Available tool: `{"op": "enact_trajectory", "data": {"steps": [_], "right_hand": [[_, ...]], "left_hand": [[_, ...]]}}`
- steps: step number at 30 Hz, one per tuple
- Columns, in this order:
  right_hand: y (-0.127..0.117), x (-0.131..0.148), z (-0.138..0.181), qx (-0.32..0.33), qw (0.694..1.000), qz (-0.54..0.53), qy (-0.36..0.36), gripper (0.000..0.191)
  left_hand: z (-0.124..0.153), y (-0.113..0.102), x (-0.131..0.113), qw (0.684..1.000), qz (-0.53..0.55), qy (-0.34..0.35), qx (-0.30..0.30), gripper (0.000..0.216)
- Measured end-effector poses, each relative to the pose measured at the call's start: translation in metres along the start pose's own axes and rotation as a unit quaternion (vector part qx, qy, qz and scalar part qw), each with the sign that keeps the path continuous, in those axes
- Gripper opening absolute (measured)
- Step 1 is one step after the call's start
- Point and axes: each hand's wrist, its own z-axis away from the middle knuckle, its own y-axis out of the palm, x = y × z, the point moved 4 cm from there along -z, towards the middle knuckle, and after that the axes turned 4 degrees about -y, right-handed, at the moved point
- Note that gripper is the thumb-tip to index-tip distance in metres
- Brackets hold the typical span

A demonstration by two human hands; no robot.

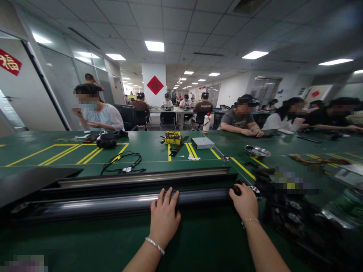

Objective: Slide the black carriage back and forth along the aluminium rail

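Note:
A long, glossy black tube (113, 203) lies across the green table in front of me. My left hand (165, 215) rests on top of it near the middle, fingers stretched out and slightly apart. At the tube's right end, my right hand (245, 200) is closed around a small round black part (236, 189), thumb and fingers curled over it. Whether that part is fixed to the tube is hidden by the hand. Just behind, parallel to the tube, is a long black channel-shaped rail (144, 179).
Dark parts (295, 215) and a clear plastic bottle (347, 207) crowd the right side. A black panel (34, 185) lies at left. Farther back are a black cable (124, 162), a silver box (202, 142) and a metal bowl (257, 151). Several people sit around the table.

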Motion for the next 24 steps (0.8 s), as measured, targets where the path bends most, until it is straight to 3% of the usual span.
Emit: {"op": "enact_trajectory", "data": {"steps": [11,24], "right_hand": [[-0.009,0.002,0.002,-0.021,0.999,-0.026,0.042,0.046],[-0.011,-0.01,-0.001,0.026,0.99,-0.023,0.137,0.049]], "left_hand": [[0.001,0.002,0.001,1.0,0.001,0.007,-0.006,0.052],[0.0,0.002,0.002,1.0,-0.01,0.002,0.006,0.053]]}}
